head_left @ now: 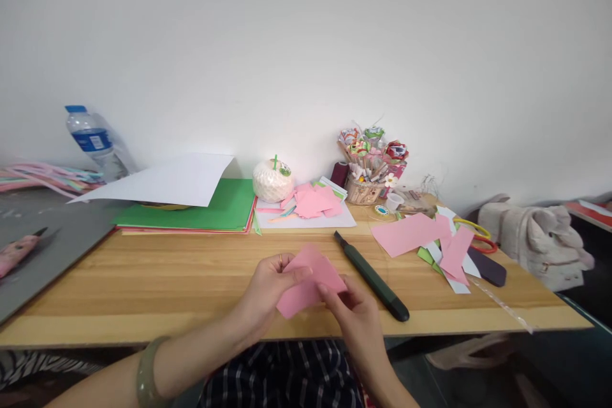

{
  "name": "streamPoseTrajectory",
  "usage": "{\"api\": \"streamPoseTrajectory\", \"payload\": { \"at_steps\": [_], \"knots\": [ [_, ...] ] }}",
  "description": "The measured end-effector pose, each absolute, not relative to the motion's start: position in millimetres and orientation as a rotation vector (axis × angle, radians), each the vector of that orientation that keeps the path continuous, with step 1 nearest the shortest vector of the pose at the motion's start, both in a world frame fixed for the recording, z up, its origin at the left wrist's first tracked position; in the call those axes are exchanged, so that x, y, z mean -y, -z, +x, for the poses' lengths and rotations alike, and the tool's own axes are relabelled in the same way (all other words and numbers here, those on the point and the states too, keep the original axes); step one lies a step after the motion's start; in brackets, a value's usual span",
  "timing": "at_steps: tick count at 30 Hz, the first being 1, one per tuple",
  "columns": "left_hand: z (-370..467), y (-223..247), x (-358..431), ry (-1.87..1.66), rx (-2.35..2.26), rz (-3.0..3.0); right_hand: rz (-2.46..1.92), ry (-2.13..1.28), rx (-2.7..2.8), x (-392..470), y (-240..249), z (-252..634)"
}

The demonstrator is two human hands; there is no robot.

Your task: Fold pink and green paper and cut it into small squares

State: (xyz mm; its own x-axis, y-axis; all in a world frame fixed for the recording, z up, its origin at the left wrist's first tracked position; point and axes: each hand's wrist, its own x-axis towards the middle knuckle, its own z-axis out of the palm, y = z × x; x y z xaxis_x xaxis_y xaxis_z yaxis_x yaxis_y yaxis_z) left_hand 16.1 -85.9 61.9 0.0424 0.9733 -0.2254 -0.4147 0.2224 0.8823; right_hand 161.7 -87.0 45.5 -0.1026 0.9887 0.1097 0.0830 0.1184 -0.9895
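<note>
A small piece of pink paper [306, 280] is held up between both hands, above the front part of the wooden table. My left hand [271, 284] pinches its left side with the thumb on top; a ring is on one finger and a green bangle [147, 373] circles the wrist. At its right corner, my right hand [352, 306] grips the paper between thumb and fingers. The paper looks layered or folded, with a raised edge near the right thumb. Just right of my hands lies a dark green pen-shaped tool [375, 279] with a black tip.
Behind my hands sit pink paper pieces [315, 201] on white sheets, beside a white netted fruit [272, 182]. Green paper [229, 207] is stacked left, near a water bottle [95, 140]. Right are a basket of paper flowers [366, 191], pink scraps [406, 234] and a phone-like dark object [488, 266].
</note>
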Motion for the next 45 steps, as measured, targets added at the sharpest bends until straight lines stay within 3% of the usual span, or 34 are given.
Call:
{"api": "streamPoseTrajectory", "payload": {
  "at_steps": [8,19,22,26,31,42,45],
  "knots": [
    [3.6,-60.0,71.0,-1.343,-0.982,0.653,-1.277,-0.999,1.34,73.4,-44.0,181.1],
    [22.1,-58.6,48.3,-0.992,-1.035,1.184,-1.387,-0.81,1.643,34.9,-35.7,201.0],
    [17.8,-64.6,6.8,-1.07,-1.351,1.74,-1.482,-0.607,1.704,20.4,-32.4,229.2],
    [16.0,-70.3,-59.4,-1.195,-1.457,1.964,-1.64,-0.192,1.802,1.0,-29.8,282.9],
    [18.7,-56.9,-102.7,-1.002,-1.438,2.219,-1.702,0.238,2.01,-19.1,-27.3,335.3],
    [0.0,-38.8,-34.7,-0.73,-1.25,2.486,-1.603,0.699,1.985,-50.6,-36.0,351.6],
    [0.2,-45.6,-9.3,-0.839,-1.123,2.665,-1.519,0.776,1.88,-41.7,-53.3,331.1]
  ]
}}
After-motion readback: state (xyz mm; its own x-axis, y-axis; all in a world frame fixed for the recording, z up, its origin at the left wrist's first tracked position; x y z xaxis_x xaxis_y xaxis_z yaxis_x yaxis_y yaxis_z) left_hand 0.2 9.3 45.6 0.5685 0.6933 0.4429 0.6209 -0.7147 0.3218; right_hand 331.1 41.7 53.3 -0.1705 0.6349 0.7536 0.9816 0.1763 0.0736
